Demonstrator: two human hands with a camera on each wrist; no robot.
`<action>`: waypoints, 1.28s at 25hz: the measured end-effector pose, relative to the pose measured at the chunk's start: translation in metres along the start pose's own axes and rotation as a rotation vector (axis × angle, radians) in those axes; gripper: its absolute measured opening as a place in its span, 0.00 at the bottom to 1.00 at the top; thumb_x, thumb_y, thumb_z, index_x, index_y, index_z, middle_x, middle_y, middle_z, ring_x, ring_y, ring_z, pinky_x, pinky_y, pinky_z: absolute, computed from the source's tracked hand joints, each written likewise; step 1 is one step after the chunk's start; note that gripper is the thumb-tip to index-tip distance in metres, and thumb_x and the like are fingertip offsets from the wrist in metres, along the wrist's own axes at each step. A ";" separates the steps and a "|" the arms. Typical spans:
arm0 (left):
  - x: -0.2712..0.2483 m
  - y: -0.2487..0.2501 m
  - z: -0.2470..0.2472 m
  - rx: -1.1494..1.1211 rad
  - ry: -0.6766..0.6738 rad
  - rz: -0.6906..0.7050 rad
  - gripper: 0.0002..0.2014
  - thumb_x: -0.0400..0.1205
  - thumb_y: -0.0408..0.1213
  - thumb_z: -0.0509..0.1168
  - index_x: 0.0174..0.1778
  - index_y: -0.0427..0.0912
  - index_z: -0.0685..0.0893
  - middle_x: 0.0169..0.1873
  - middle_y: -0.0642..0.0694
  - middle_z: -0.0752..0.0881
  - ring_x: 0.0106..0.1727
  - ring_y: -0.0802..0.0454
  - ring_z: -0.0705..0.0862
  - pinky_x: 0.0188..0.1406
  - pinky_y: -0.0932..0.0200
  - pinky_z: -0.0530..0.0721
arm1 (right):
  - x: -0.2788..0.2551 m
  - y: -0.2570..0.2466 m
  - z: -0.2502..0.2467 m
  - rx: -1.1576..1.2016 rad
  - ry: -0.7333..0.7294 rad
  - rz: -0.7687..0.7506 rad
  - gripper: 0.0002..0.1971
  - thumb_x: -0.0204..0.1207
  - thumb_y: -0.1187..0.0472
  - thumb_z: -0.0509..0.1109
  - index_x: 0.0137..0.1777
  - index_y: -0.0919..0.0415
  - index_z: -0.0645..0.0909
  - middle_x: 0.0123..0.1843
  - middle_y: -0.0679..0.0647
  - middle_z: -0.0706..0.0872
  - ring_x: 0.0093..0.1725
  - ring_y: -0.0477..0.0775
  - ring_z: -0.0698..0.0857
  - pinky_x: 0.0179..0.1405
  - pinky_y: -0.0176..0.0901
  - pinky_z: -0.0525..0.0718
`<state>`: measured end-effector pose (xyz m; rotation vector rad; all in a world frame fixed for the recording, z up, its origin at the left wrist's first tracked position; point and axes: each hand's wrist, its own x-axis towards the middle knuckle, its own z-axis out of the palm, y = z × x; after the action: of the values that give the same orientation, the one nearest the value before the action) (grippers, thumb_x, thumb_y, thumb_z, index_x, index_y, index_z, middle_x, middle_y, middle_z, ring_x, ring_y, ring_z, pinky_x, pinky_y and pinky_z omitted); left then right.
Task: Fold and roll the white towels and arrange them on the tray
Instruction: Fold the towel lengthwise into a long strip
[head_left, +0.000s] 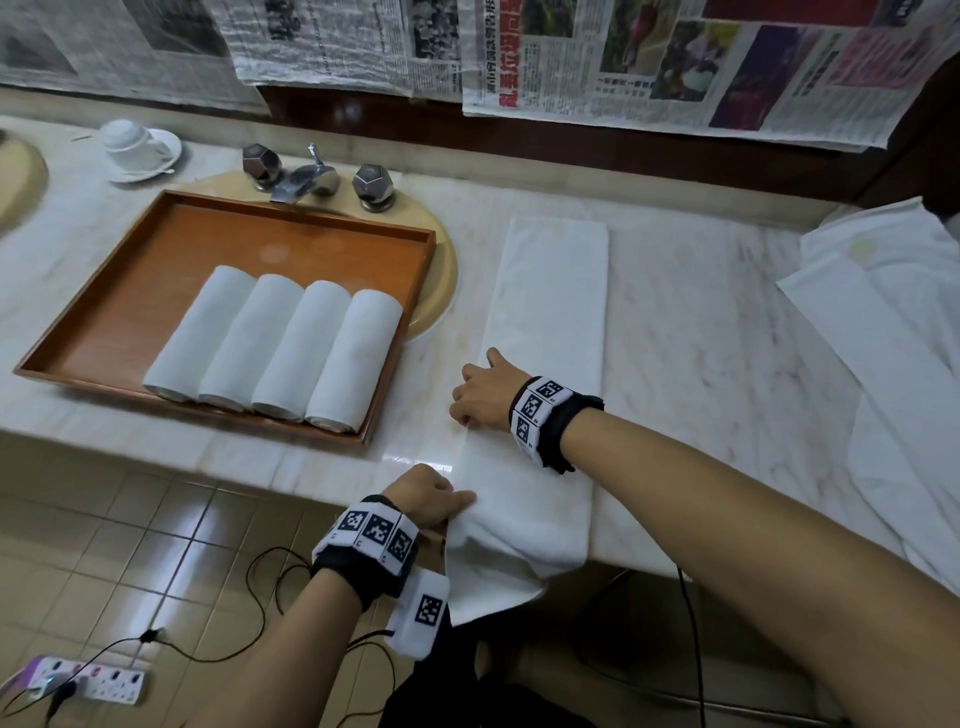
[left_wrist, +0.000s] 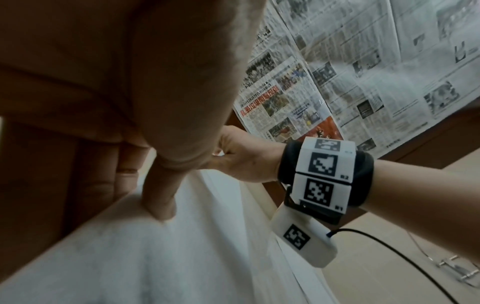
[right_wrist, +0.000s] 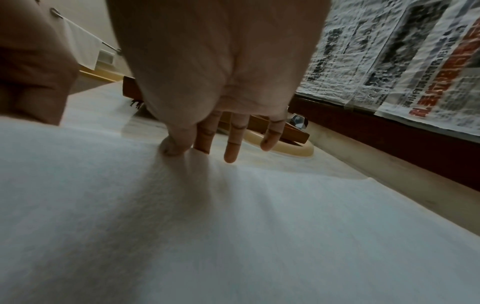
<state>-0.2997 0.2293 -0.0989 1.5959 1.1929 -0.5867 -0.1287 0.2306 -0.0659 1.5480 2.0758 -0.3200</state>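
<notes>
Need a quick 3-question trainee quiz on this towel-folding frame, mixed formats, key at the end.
1. How many rolled towels lie on the tray?
2. True or false: the long folded towel lies fully on the counter.
3. What is the left hand doing? A) resting on the tray B) pinching the towel's edge at the counter's front C) turning the tap

Key: 1) four; 2) false, its near end hangs over the front edge; 3) B.
</notes>
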 end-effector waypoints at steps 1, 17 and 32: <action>-0.002 -0.001 0.001 -0.010 0.003 0.002 0.17 0.83 0.51 0.65 0.40 0.39 0.83 0.40 0.42 0.88 0.42 0.45 0.87 0.49 0.52 0.88 | 0.000 0.000 -0.001 -0.013 -0.006 0.005 0.11 0.87 0.59 0.56 0.60 0.48 0.79 0.60 0.46 0.82 0.66 0.55 0.71 0.64 0.61 0.65; 0.018 0.019 0.000 0.120 0.314 -0.096 0.10 0.74 0.44 0.71 0.46 0.43 0.86 0.46 0.43 0.89 0.45 0.43 0.88 0.47 0.54 0.89 | 0.004 0.001 0.014 0.025 0.122 0.041 0.16 0.85 0.67 0.54 0.66 0.54 0.76 0.65 0.55 0.75 0.70 0.58 0.69 0.73 0.73 0.58; 0.062 0.097 -0.008 0.297 0.615 0.203 0.28 0.86 0.49 0.56 0.80 0.38 0.64 0.81 0.39 0.61 0.81 0.38 0.60 0.76 0.43 0.64 | -0.025 0.047 0.092 0.714 0.281 0.848 0.29 0.88 0.55 0.47 0.86 0.56 0.43 0.86 0.48 0.35 0.85 0.51 0.36 0.79 0.74 0.41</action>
<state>-0.1895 0.2628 -0.1053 2.2180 1.3997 -0.1367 -0.0541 0.1806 -0.1233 2.8574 1.3127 -0.5653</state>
